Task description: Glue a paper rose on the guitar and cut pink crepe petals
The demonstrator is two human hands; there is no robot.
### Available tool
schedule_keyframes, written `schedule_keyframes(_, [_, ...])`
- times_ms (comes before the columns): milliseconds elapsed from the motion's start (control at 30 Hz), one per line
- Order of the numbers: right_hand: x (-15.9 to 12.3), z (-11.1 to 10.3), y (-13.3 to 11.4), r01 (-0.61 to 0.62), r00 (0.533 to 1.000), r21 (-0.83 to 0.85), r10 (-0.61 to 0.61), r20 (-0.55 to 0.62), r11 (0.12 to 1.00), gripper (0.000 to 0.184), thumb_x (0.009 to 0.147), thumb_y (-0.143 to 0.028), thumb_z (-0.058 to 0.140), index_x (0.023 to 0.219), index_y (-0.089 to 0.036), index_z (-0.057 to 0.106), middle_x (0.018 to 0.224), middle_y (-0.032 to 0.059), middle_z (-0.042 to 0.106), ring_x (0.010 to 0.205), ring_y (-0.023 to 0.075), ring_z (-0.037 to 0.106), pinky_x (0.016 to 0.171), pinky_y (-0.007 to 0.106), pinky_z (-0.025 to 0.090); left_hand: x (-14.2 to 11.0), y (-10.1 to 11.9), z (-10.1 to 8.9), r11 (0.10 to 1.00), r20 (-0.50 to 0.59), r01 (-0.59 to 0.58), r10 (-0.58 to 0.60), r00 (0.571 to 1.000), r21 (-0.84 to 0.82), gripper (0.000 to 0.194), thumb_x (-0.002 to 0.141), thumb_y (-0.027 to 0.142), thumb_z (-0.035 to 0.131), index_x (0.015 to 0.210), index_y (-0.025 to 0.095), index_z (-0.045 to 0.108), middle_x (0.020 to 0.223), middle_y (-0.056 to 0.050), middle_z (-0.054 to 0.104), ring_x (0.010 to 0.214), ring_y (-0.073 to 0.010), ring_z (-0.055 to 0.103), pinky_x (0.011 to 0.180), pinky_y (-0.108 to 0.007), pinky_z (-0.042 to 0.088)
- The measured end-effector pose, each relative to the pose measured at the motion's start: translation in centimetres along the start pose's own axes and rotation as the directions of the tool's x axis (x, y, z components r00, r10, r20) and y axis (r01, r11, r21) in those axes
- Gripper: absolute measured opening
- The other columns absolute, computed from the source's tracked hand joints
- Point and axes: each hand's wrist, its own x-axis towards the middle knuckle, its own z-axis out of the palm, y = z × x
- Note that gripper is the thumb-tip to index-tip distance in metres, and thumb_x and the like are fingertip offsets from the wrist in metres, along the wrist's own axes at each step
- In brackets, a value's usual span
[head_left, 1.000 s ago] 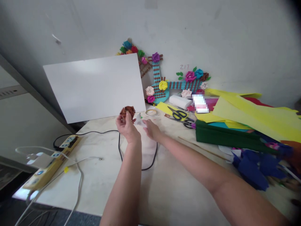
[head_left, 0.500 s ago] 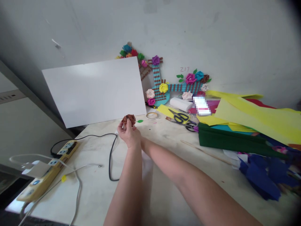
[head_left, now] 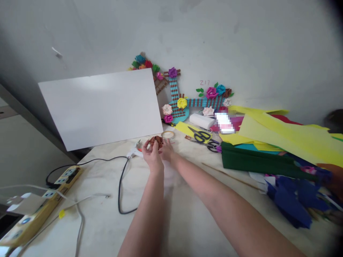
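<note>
A brown paper flower (head_left: 156,141) is held just above the table, with the thumb of my left hand (head_left: 152,156) pressed on its near side and the fingers curled round its left. At the flower's right edge, my right hand (head_left: 168,150) has its fingers against the petals; part of it is hidden behind the left hand. A white hot glue gun (head_left: 133,151) lies just left of my left hand, which covers some of it. Beyond the right fingers sits a roll of tape (head_left: 168,135).
A white board (head_left: 102,110) leans on the wall, beside guitar-shaped decorations (head_left: 177,103) with paper flowers. Black-handled scissors (head_left: 199,135), a thin stick (head_left: 230,176) and coloured sheets (head_left: 268,162) lie to the right. A power strip (head_left: 53,200) with cables occupies the left.
Both hands and the brown flower have moved right and slightly nearer. My right hand now shows beside the flower instead of behind my left. The glue gun has come into sight.
</note>
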Motion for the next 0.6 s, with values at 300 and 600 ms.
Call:
schedule_keyframes(300, [0.4, -0.3, 1.1, 0.066, 0.981, 0.072, -0.051, -0.188, 0.995, 0.031, 0.081, -0.023, 0.048, 0.108, -0.015, 0.062, 0.108, 0.0108, 0.064, 0.106, 0.0242, 0.053, 0.094, 0.036, 0.036, 0.0, -1.1, 0.3, 0.996, 0.057, 0.073, -0.071, 0.996, -0.050, 0.044, 0.058, 0.034, 0.073, 0.090, 0.019, 0.048, 0.090, -0.005, 0.063, 0.076, -0.0159, 0.064, 0.059, -0.023, 0.048])
schedule_keyframes(600, [-5.9, -3.3, 7.1, -0.261, 0.936, 0.123, 0.282, -0.209, 0.957, 0.038, 0.076, -0.007, 0.043, 0.109, -0.010, 0.061, 0.115, 0.0122, 0.061, 0.109, 0.0194, 0.052, 0.093, 0.029, 0.035, -1.6, -2.7, 0.8, 0.952, 0.318, 0.306, -0.298, 0.900, 0.025, 0.043, 0.053, 0.035, 0.078, 0.079, 0.015, 0.050, 0.076, -0.003, 0.064, 0.066, -0.0140, 0.064, 0.065, -0.026, 0.048])
